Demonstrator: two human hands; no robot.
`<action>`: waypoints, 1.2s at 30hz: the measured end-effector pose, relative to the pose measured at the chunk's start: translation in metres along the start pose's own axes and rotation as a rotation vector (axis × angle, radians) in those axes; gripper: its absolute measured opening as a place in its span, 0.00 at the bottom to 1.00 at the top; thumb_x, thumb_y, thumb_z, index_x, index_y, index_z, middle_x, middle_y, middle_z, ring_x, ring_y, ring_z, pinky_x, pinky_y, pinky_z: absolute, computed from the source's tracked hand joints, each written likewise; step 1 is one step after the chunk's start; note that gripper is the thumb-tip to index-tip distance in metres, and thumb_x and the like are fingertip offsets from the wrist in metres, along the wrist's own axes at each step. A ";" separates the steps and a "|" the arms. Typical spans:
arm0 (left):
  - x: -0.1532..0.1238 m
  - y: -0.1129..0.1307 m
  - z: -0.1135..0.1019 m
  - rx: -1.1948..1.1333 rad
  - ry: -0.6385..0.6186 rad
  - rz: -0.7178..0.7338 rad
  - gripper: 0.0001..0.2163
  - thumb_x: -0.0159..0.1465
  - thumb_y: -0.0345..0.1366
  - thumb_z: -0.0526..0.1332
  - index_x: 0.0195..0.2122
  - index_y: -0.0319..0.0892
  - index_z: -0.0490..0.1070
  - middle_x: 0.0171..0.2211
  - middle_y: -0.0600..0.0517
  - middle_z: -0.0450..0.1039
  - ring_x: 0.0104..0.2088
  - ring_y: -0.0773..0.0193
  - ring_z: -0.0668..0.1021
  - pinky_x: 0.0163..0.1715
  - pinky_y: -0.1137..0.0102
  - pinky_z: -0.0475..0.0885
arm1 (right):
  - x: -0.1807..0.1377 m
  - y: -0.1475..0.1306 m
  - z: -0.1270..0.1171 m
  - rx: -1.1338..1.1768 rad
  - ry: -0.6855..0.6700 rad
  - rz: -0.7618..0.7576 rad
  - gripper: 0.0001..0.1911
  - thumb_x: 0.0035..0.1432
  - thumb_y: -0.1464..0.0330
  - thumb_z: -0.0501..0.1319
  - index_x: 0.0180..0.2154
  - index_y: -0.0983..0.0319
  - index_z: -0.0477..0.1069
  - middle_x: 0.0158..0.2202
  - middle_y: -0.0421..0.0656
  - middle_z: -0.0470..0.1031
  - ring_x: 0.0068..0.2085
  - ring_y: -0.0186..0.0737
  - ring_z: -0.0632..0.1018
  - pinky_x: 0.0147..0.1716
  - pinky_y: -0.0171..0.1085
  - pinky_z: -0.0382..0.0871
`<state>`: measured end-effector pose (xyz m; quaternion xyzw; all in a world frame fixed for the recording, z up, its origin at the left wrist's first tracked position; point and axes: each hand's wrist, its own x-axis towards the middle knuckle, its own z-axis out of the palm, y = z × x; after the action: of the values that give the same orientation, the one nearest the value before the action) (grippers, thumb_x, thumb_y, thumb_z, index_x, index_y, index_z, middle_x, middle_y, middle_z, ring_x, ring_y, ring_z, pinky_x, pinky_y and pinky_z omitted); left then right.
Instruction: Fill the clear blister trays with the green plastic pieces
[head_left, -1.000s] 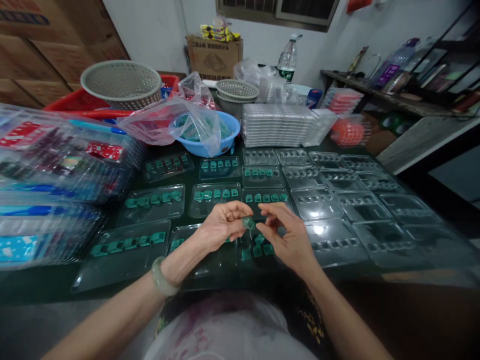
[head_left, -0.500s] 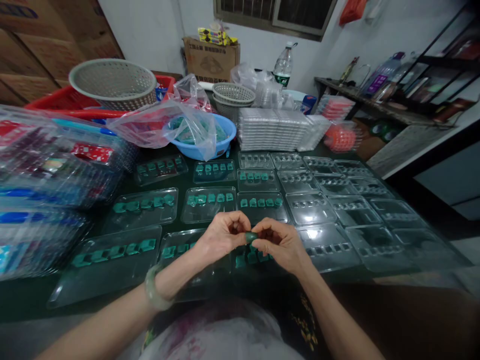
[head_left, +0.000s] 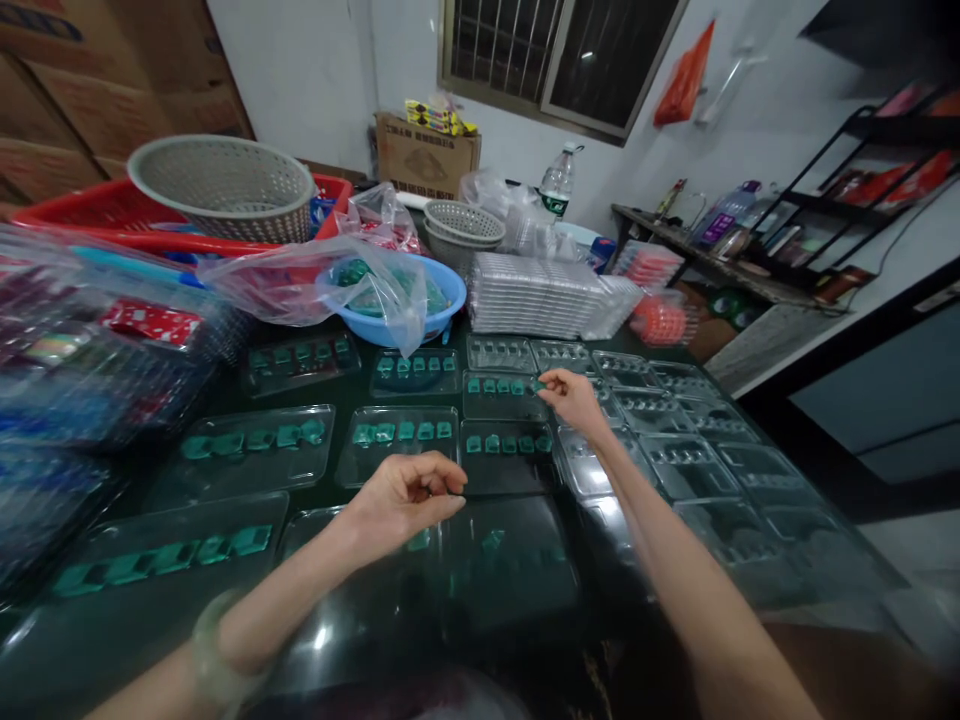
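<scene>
My right hand (head_left: 574,397) reaches forward over the dark table and pinches a small green piece (head_left: 539,383) at the right end of a clear blister tray (head_left: 502,385) with a row of green pieces. My left hand (head_left: 401,497) hovers near me over a closer clear tray (head_left: 375,545), fingers curled together, with what they hold hidden. A pale bangle sits on my left wrist. More clear trays with green pieces (head_left: 397,433) lie between the hands and to the left. Trays to the right (head_left: 679,450) have vacant slots.
A blue bowl (head_left: 442,300) of green pieces under a clear plastic bag stands at the back. Beside it is a stack of clear trays (head_left: 540,295). A grey basket (head_left: 221,185) in a red crate, packaged goods (head_left: 90,340) at left, a water bottle (head_left: 556,185), a shelf at right.
My hands were together near me, both pinching one green piece. My right hand has since reached forward with a green piece to a farther tray; my left hand stayed near. The camera tilted up.
</scene>
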<state>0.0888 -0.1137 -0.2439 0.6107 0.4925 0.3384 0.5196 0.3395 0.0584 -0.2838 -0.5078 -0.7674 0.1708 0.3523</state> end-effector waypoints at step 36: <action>0.010 -0.016 0.058 0.925 -0.153 0.170 0.08 0.55 0.38 0.56 0.25 0.40 0.70 0.26 0.48 0.69 0.26 0.61 0.71 0.25 0.71 0.59 | -0.078 -0.039 -0.023 -0.161 -0.151 -0.100 0.15 0.52 0.69 0.56 0.44 0.62 0.68 0.34 0.42 0.74 0.31 0.36 0.72 0.34 0.35 0.64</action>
<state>0.1410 -0.1222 -0.2737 0.8392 0.5000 0.0789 0.1987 0.3482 -0.0309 -0.2723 -0.4812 -0.8273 0.1286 0.2596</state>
